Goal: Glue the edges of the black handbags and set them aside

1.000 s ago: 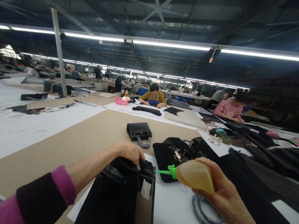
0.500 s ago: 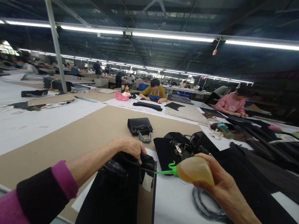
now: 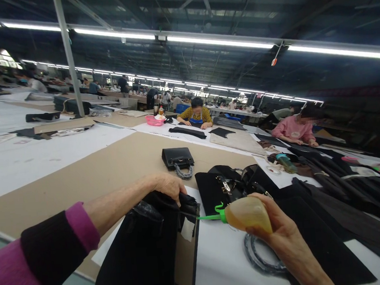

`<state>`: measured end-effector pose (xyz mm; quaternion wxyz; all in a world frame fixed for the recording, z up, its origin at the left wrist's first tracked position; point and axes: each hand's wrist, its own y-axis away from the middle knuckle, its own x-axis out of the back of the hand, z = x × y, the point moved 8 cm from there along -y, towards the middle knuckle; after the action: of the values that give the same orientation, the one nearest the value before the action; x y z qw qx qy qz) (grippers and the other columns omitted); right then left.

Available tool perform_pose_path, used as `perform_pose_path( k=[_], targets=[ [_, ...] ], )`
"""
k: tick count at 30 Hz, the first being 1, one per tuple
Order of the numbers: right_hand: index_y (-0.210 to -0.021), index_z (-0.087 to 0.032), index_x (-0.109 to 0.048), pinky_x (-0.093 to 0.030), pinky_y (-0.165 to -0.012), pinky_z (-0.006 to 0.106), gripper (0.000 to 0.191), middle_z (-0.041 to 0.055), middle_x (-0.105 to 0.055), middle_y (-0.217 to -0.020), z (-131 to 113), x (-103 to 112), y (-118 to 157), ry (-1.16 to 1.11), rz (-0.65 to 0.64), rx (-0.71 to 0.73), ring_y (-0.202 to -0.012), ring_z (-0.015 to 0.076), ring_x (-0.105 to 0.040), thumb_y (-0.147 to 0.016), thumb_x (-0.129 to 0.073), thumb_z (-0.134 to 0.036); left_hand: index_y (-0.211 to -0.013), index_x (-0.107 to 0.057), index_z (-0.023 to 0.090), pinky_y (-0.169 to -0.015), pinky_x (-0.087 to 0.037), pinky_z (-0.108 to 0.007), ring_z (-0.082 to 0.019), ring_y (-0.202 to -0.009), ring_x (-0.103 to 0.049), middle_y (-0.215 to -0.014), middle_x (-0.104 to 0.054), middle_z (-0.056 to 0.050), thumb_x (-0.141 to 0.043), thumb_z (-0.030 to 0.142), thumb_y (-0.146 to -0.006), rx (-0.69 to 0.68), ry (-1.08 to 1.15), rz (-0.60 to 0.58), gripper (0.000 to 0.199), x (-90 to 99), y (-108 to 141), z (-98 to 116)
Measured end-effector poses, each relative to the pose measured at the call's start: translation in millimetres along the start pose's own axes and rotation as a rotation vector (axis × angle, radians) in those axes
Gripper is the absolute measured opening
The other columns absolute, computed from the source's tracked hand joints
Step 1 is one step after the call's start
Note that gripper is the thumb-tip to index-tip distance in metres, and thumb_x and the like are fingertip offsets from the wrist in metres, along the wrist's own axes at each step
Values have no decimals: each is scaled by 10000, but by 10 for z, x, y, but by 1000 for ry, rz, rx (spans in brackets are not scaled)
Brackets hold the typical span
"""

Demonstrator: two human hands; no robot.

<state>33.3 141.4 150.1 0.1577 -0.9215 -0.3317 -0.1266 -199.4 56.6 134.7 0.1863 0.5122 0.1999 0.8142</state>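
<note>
Hands (image 3: 170,187) angled inward, right (image 3: 278,221) gripping bottle (image 3: 248,215)

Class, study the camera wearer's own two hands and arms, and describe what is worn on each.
The left hand is bare, with no glove. Its arm has a purple sleeve, then a wide black band, then a narrower purple cuff. The right hand is ungloved too, and no sleeve shows on that forearm.

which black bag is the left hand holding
The large black bag nearest the camera; the left hand grips its top edge, while no hand grips the small upright one behind.
</note>
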Motion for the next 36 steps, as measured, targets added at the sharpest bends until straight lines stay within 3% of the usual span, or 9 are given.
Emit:
perform_pose_path(
  k=[6, 14, 21, 36],
  targets=[
    [-1166, -262, -480, -496, -703, 233, 593, 2, -640, -994, 40, 30, -3, -21, -11, -7, -842, 217, -598, -665, -780, -366, -1036, -693, 231, -567, -438, -184, -147, -726, -595, -827, -711, 21, -646, 236, -680, 20, -10, -2, 359, 1, 7, 17],
    [-1165, -256, -474, -488, -675, 201, 610, -10, -641, -958, 77, -23, 8, -61, -30, -46, -797, 184, -588, -658, -790, -378, -1033, -692, 234, -585, -444, -194, -147, -720, -593, -845, -713, 14, -654, 249, -677, 16, -9, 14, 359, 3, -23, -14],
    [-1161, -230, -480, -487, -713, 260, 636, 28, -633, -1010, 110, -56, 84, -44, -39, -72, -853, 229, -584, -631, -798, -378, -1003, -698, 227, -546, -426, -177, -135, -692, -586, -762, -692, 26, -644, 226, -678, 31, 13, 4, 330, -9, -3, 7],
    [-1115, -275, -557, -484, -668, 225, 586, -24, -666, -952, 152, -168, 341, -94, -25, -144, -808, 212, -604, -597, -816, -363, -1014, -695, 235, -611, -440, -190, -143, -736, -593, -826, -713, 26, -638, 258, -690, 22, -48, 11, 330, -1, -1, 31]
  ],
)
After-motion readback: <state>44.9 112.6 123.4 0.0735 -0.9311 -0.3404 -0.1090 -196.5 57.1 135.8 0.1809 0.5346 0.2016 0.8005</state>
